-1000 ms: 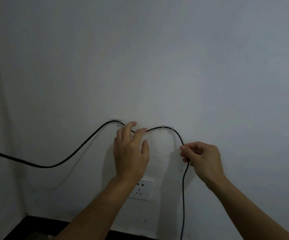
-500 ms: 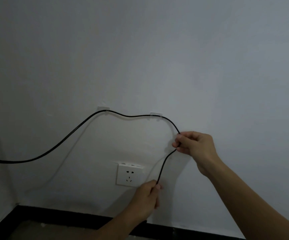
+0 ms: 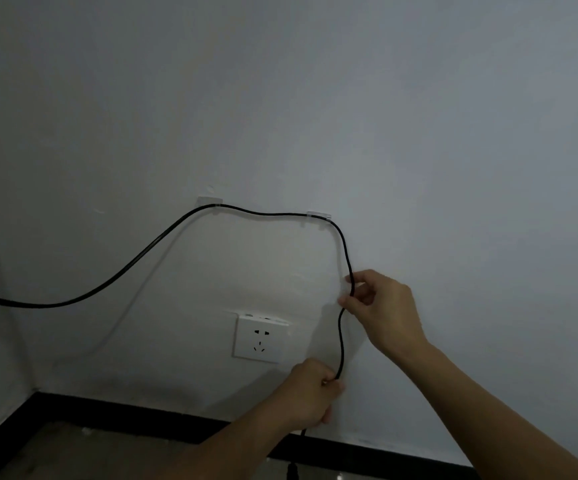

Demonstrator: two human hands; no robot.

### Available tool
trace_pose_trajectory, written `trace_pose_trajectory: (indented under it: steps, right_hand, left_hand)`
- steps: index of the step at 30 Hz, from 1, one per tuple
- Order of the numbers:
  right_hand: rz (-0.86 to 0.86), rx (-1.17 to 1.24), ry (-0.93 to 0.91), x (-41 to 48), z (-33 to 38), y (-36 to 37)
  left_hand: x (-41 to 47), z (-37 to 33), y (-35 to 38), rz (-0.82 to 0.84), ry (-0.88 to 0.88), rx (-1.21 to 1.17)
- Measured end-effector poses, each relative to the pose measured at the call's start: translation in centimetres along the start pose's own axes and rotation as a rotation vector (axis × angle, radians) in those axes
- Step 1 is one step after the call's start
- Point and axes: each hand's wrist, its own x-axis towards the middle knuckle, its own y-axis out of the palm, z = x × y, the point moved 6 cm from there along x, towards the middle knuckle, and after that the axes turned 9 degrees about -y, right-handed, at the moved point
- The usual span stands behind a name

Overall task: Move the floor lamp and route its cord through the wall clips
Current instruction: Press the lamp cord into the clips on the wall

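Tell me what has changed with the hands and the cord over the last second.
The left hand left the cord between the two clips, dropped below the socket, and took hold of the hanging stretch low down. The right hand kept its pinch on the cord below the right clip. The cord stayed in both clips, left clip included.

I see the black power cord (image 3: 135, 263) running through two clear wall clips (image 3: 210, 201) above the white wall socket (image 3: 260, 338).
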Motion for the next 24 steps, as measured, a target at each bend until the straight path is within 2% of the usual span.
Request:
trace_pose_trajectory:
  steps: [4, 8, 11, 15, 18, 21, 24]
  right_hand:
    - [-0.122, -0.226, -0.322, -1.1, 1.3, 0.4]
    - [-0.153, -0.305, -0.433, -1.3, 0.8, 1.0]
    - [-0.191, -0.297, -0.423, -1.2, 0.5, 0.9]
    - [-0.236, -0.192, -0.291, -1.1, -0.1, 1.1]
    - [-0.231, -0.229, -0.252, -1.0, -0.3, 1.2]
    - [-0.191, -0.311, -0.221, -1.1, 0.0, 0.9]
    - [-0.058, -0.328, -0.124, -0.9, -0.3, 0.5]
  left_hand:
    - [-0.1, -0.4, 0.3, 0.040, -0.007, 0.004]
    - [-0.2, -0.6, 1.3, 0.129, -0.053, -0.043]
    - [-0.3, -0.9, 1.6, 0.140, -0.035, -0.076]
    - [-0.2, -1.3, 1.5, 0.140, -0.033, -0.107]
    - [-0.3, -1.4, 1.4, 0.142, -0.016, -0.120]
    - [-0.6, -1.1, 1.3, 0.147, -0.006, -0.103]
    - [-0.6, -0.7, 1.2, 0.136, -0.005, -0.108]
